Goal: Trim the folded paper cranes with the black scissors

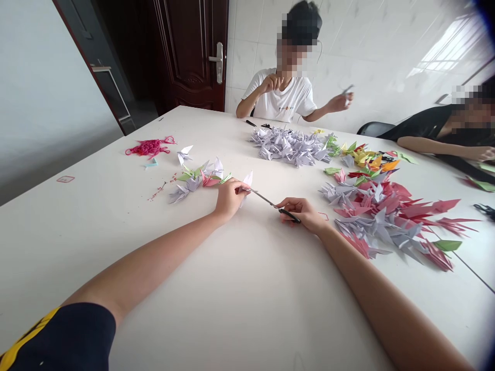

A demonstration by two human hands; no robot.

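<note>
My left hand [228, 200] pinches a pale lilac folded paper crane [248, 180], its wings showing above and below the fingers. In my right hand [305, 212] is a pair of scissors [290, 215] with black handles. The blades reach left to the crane at my left fingertips; whether they touch it I cannot tell. A bit of reddish material shows under my right fingers, too small to name. Just beyond my left hand lies a small group of lilac, green and pink paper cranes [189, 184]. Right of my right hand spreads a large pile of red and lilac cranes [381, 206].
Pink yarn [149, 148] lies tangled at the table's left, near red scraps [158, 192]. Across the white table [240, 299], a person in a white shirt [284, 98] sits behind a lilac crane heap [290, 146]. Another person's arm [436, 147] rests at the right.
</note>
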